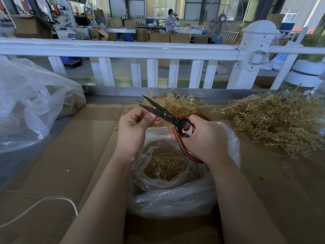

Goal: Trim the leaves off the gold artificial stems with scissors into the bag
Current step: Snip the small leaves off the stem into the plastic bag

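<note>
Gold stems: piles of gold artificial stems (274, 120) lie along the bench's (79, 147) far edge and far right corner; light, springy, brittle-looking.
Left grip: left hand (133, 127) pinches something small, seemingly a sprig, over the bag (175, 191).
Right grip: right hand (205, 138) curls through the scissors' (168, 115) red loops; blades spread.
Bag: at the near edge, holding trimmed leaves.
Hold: best taken on the bare stalk.

Left hand (135, 124) hides pinched stem; right pile (279, 124) cut off.

Gold stems (274, 120), black-bladed scissors (158, 110) — red-brown handles, white railing (123, 50).
</note>
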